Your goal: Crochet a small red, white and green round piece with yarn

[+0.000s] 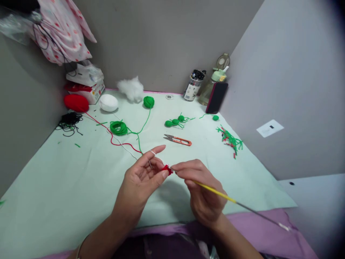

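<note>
My left hand [144, 174] pinches a small red crochet piece [167, 169] between thumb and fingers, with white yarn looped over its raised index finger. My right hand [203, 189] grips a long crochet hook [215, 190] with a yellow middle and a metal shaft; its tip meets the red piece at my fingertips. Red yarn [122, 144] and white yarn [125, 148] run across the table to my left hand from a red ball [76, 103] and a white ball [108, 103]. Orange-handled thread snips [178, 140] lie just beyond my hands.
Green yarn, a coil [118, 128] and a ball [148, 102], lies behind my left hand. Several small green crocheted balls [175, 122] sit mid-table. Yarn scraps [231, 140] are at right. A phone [217, 98] leans against a bottle [206, 91] by a pen cup [192, 88]. White stuffing [131, 89] stands at the back.
</note>
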A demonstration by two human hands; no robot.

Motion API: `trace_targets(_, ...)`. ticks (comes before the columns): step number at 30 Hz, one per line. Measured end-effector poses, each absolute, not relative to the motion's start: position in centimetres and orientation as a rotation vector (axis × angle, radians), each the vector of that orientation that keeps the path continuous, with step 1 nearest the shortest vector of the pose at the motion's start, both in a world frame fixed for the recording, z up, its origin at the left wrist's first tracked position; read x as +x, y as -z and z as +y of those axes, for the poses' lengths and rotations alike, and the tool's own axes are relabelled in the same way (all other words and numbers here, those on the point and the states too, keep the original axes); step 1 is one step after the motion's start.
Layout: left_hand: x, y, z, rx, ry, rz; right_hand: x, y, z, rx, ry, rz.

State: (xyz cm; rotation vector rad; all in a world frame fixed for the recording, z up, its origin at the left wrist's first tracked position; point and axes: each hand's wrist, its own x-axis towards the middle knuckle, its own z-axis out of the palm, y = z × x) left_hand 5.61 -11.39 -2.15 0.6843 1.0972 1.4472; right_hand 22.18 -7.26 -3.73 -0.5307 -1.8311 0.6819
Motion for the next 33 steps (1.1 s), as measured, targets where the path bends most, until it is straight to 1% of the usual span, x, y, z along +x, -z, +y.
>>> trace_targets(3, 5.9, 2.0, -11.4, 0.705, -1.474, 1.132, 22.2, 3.8, -7.2, -0.533, -0.708, -1.833)
trace_targets(8, 6.2, 2.2, -11.4, 0.676, -1.460, 1.079, 21.7, 4.9, -7.6, -0.598, -0.359, -1.925)
trace_targets(9, 6.2, 2.3, -11.4, 0.670, -1.437, 1.050, 21.6, 5.0, -7.6, -0.616, -0.344, -1.881)
trace_targets(11, 6.0, 2.4, -11.4, 0.676, -1.369, 0.996, 21.4, 4.9, -7.4, -0.647, -0.481, -1.760)
trace_targets(15, 5.2, 2.1, -11.1, 0.739, -1.267, 0.982, 21.8, 4.3, -6.3, -0.592, -1.024, -1.569)
trace_targets(17, 4.9, 1.9, -11.0, 0.793, -1.264, 1.025, 22.1, 4.2, -5.7, -0.551, -1.230, -1.487)
trace_targets(20, 4.5, 1.6, -11.0, 0.900, -1.275, 1.128, 22.3, 4.1, -5.5, -0.512, -1.368, -1.433)
trace_targets(22, 4.4, 1.6, -11.1, 0.966, -1.298, 1.202, 22.4, 3.8, -5.7, -0.499, -1.305, -1.477)
trace_targets(24, 4.5, 1.8, -11.2, 1.021, -1.342, 1.264, 22.5, 3.4, -6.1, -0.520, -1.162, -1.583)
trace_targets(30, 4.9, 2.0, -11.4, 1.037, -1.430, 1.283, 22.9, 3.4, -6.9, -0.502, -0.543, -2.037)
trace_targets(33, 5.0, 1.7, -11.4, 0.911, -1.403, 1.231, 22.9, 3.9, -7.2, -0.504, -0.333, -2.145)
